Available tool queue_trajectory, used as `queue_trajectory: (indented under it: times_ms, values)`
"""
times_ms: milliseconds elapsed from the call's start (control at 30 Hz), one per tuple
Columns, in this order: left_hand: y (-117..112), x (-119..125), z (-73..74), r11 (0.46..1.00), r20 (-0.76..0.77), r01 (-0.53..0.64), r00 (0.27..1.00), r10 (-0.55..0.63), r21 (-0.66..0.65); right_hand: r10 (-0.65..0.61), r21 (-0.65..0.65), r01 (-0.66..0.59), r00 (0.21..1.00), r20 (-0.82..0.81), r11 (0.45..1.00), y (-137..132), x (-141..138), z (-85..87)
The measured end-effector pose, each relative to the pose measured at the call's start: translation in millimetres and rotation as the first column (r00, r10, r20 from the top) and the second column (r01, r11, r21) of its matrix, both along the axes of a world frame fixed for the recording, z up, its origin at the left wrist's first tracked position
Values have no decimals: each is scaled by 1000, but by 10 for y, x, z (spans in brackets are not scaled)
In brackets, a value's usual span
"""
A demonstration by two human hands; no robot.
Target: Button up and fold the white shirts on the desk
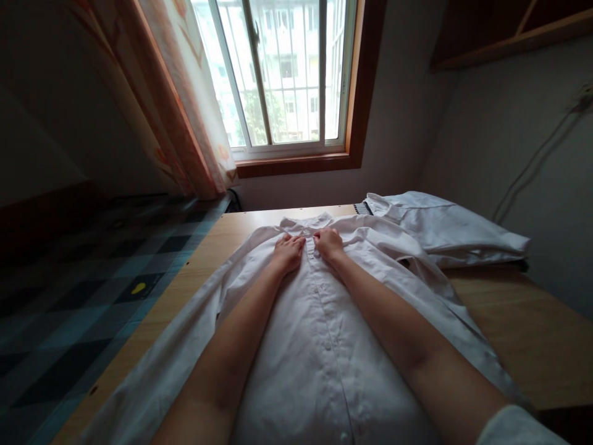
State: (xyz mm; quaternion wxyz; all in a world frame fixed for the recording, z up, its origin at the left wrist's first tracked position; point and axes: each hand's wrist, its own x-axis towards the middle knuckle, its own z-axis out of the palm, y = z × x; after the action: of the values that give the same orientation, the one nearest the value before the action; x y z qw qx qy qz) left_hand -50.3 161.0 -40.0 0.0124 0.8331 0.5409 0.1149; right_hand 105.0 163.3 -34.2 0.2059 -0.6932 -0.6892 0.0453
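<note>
A long-sleeved white shirt [296, 371] lies front side up on a wooden table, collar at the far end and sleeves spread to both sides. A row of small buttons runs down its front. Just below the collar, my left hand [290, 252] rests on the shirt, its fingertips closed on the left side of the front opening. My right hand [328, 243] is curled beside it, pinching the cloth at the opening's right side. A small gap separates the two hands. The fingertips partly hide the cloth and any button between them.
Another white garment [454, 225] lies folded at the table's back right. The wooden tabletop [514, 334] shows on the right. A checked dark cloth surface [88, 296] adjoins the table on the left. Beyond are a window [287, 80], a curtain [185, 105] and a wall shelf [514, 46].
</note>
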Motion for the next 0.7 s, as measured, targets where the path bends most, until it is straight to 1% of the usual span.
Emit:
queue_trajectory:
  times_ms: [100, 200, 333, 467, 567, 633, 700]
  values:
    - [46, -8, -21, 999, 11, 4, 1000, -4, 42, -1, 23, 2, 999, -44, 1000, 16, 12, -49]
    - [58, -11, -53, 999, 34, 0, 999, -1, 41, 14, 29, -12, 997, -80, 1000, 30, 24, -87]
    - [77, -16, -78, 999, 103, -27, 994, 23, 42, 24, 35, -21, 995, -94, 999, 32, 33, -102]
    - [136, -46, -84, 998, 192, 41, 980, -50, 49, 31, 57, -26, 995, -93, 998, 9, 20, -93]
    - [191, -71, -108, 994, 281, 97, 954, -109, 58, 49, 61, -43, 995, -91, 997, -2, 6, -92]
    - [220, -77, -138, 990, 303, 117, 943, -137, 84, 56, 64, -51, 994, -91, 997, -1, 0, -97]
    - [238, -72, -172, 985, 294, 123, 943, -153, 118, 67, 71, -61, 994, -91, 996, 5, -1, -105]
